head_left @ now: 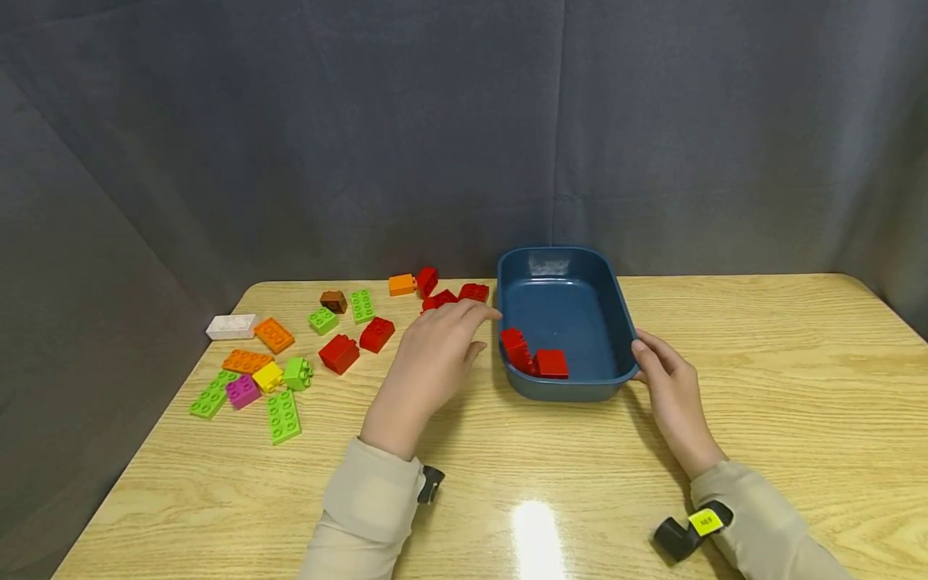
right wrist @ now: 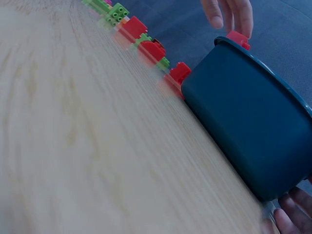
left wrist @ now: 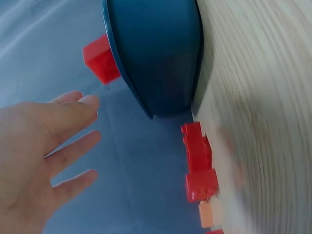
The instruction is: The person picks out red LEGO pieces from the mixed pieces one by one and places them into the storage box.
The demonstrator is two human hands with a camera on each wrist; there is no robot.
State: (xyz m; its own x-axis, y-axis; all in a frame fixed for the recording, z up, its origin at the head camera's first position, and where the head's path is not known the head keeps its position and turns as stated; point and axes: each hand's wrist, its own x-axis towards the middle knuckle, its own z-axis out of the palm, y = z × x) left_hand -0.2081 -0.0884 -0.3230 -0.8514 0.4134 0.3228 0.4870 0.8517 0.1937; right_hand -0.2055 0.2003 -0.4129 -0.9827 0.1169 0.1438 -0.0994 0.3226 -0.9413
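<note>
Pale wood-grain table (head_left: pixel 761 387) with rounded corners, backed by a grey fabric curtain (head_left: pixel 362 137) on the back and left sides. A dark blue tray (head_left: pixel 580 270) stands near the middle of the table with two red bricks (head_left: pixel 536 357) inside. The right hand (head_left: pixel 670 387) grasps the tray's near right rim. The left hand (head_left: pixel 435 354) hovers with relaxed, spread fingers just left of the tray, above loose red bricks (head_left: pixel 457 296). Further left lie green, orange, yellow, pink, brown and white bricks (head_left: pixel 268 362), scattered
</note>
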